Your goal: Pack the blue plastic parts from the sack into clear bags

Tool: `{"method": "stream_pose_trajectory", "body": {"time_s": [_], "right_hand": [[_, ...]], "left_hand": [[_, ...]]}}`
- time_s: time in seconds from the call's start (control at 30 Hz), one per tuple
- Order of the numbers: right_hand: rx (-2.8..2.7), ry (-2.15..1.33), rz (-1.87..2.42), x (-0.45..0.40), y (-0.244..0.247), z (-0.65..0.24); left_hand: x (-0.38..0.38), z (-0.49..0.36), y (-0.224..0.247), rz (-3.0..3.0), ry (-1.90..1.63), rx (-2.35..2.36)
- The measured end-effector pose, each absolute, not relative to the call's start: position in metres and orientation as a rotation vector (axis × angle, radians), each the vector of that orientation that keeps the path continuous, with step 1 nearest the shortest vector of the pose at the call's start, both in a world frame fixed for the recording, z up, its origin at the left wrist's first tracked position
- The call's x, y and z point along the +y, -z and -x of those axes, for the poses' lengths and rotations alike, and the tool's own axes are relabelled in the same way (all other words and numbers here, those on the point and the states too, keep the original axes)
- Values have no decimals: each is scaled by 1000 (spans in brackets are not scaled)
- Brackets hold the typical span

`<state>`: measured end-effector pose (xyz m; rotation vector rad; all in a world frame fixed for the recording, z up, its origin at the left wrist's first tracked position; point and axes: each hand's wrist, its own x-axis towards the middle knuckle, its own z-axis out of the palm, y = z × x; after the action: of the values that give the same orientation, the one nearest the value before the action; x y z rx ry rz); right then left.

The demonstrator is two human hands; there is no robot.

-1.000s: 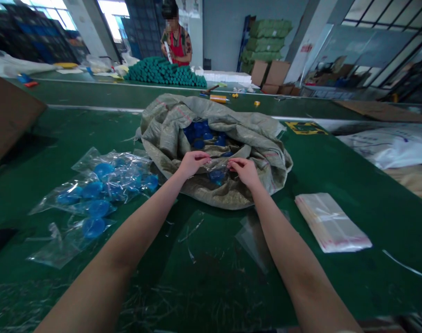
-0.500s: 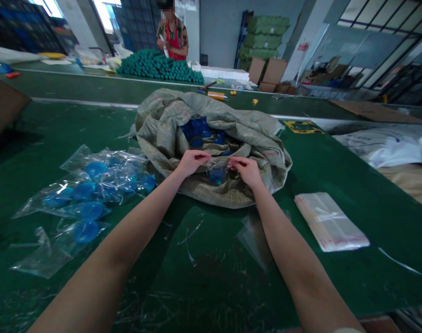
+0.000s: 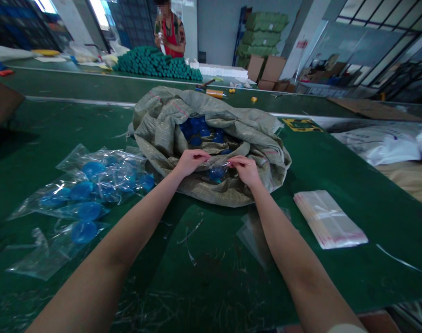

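Observation:
Both hands pinch the top edge of a clear plastic bag [image 3: 220,165], with a round blue piece [image 3: 216,173] inside it. My left hand [image 3: 192,162] is closed on the bag's left corner, my right hand [image 3: 244,169] on its right corner. They are over the near rim of a large grey-green woven sack [image 3: 162,125], its mouth rolled open. Loose blue pieces [image 3: 198,126] lie in the sack. To the left, several filled clear bags [image 3: 89,211], each with blue round pieces showing through, are heaped on the green table [image 3: 183,296].
A tied stack of flat clear bags [image 3: 330,219] lies at the right. Loose flat plastic [image 3: 254,240] is under my right forearm. Behind the sack are a tape roll [image 3: 216,93] and a pile of green cylinders [image 3: 155,62]. A person [image 3: 171,32] stands across the table.
The bag's top is now pulled straighter between my hands, with the blue piece hanging below. The whole view has shifted slightly. The person opposite has moved their hands a little.

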<state>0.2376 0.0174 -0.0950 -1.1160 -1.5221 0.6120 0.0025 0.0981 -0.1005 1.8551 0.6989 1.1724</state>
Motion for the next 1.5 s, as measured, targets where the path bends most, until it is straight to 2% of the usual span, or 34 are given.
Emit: {"method": "stream_pose_trajectory", "body": {"time_s": [0.47, 0.67, 0.93, 1.13, 1.23, 1.33, 1.5], "right_hand": [[-1606, -477, 1088, 19, 98, -238], [-1503, -457, 1217, 16, 95, -231], [-1278, -710, 1120, 22, 96, -231], [-1360, -632, 1173, 23, 94, -234], [-1403, -587, 1153, 23, 94, -233], [-1420, -577, 1172, 22, 93, -232], [-1436, -603, 1178, 22, 94, -233]], "left_hand": [[89, 0, 92, -1819, -1135, 712], [88, -8, 93, -1767, -1169, 818], [87, -8, 94, -1652, -1177, 795], [79, -25, 70, -2222, -1071, 898], [75, -46, 58, -2558, -862, 910], [74, -57, 54, -2663, -735, 963], [77, -48, 62, -2623, -815, 977]]}}
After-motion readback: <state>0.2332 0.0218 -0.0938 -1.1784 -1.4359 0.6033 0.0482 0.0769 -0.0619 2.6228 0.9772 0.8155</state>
